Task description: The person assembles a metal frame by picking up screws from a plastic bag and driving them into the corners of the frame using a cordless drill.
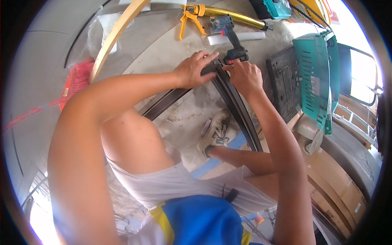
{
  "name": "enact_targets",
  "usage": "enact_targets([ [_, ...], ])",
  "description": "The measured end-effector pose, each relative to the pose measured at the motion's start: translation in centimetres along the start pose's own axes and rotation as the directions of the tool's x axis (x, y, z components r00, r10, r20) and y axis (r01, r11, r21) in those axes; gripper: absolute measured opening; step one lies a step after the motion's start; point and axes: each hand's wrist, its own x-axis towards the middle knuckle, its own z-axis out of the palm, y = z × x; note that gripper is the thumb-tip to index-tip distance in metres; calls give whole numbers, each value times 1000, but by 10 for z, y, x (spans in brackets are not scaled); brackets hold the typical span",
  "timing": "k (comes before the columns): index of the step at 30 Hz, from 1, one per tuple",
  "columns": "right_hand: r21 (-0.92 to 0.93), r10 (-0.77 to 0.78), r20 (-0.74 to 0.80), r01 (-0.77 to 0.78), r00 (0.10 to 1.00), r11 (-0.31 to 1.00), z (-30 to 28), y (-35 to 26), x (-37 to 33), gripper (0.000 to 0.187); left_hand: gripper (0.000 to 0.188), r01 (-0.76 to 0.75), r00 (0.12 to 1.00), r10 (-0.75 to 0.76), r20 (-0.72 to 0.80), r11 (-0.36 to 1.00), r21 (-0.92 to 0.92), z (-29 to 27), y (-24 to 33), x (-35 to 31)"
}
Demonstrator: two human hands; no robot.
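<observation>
A dark brown metal frame (pixel 233 94) forms a corner in front of me; one bar runs down toward my right knee, another (pixel 166 102) toward my left leg. My left hand (pixel 192 70) is at the corner with fingers and thumb spread, the thumb slightly blurred. On the other side of the corner is my right hand (pixel 247 77), its fingers curled and the index fingertip against the bar's end. Whatever may be between its fingers is hidden. Just beyond the corner a cordless drill (pixel 232 38) stands on its battery.
Behind the drill lie a white foam strip (pixel 245 37) and a yellow caulking gun (pixel 228 15). A teal plastic crate (pixel 312 77) and a black case (pixel 283 79) stand to the right. A red broom (pixel 77 79) and a curved wooden strip (pixel 116 34) are left. Cardboard (pixel 335 179) lies lower right.
</observation>
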Motion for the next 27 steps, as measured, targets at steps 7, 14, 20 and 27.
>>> enact_targets([
  [7,52,-13,20,12,1000,999,2,-12,-3,37,88,12,997,-12,71,1000,-2,5,-3,-8],
  [14,137,129,8,-129,992,982,9,-29,-8,38,90,-6,999,9,44,998,-66,6,-4,-7],
  [20,203,250,30,-251,968,946,2,-42,-12,39,92,-16,999,19,26,993,-119,4,0,-6],
  [27,271,320,8,-310,947,911,4,-49,-15,38,91,-6,999,10,32,995,-102,4,0,-6],
])
